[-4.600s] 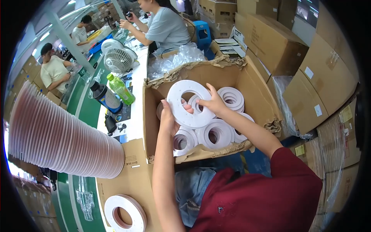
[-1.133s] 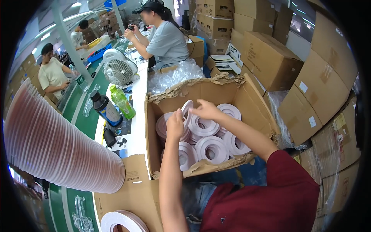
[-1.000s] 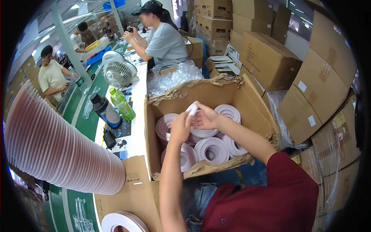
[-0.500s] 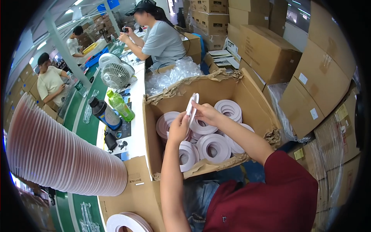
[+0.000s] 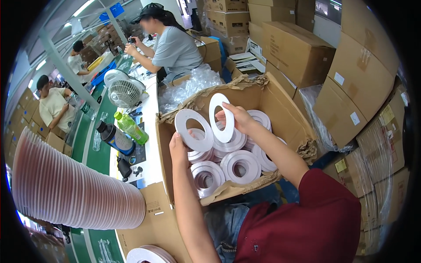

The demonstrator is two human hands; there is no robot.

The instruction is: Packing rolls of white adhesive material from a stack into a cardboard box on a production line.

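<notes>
My left hand (image 5: 179,151) grips a flat white ring (image 5: 182,125) by its lower left edge. A second flat white ring (image 5: 215,105) is pinched by its right side in my right hand (image 5: 239,118), some fingers reaching through its opening. The two rings are held up side by side with a small gap between them. Below them, an open cardboard box (image 5: 272,98) with ragged flaps holds several piles of similar white rings (image 5: 240,166).
A tall leaning stack of pinkish-white rings (image 5: 74,184) stands at the left, with a lower pile (image 5: 151,254) near the front. A green bottle (image 5: 131,127), a dark bottle (image 5: 115,138) and a fan (image 5: 125,90) occupy the bench. Cartons (image 5: 298,52) rise at right; several people work beyond.
The rings, pressed together edge-on before, are now apart with their faces showing. My left hand has moved left and down with one; my right hand holds the other. The view has shifted slightly.
</notes>
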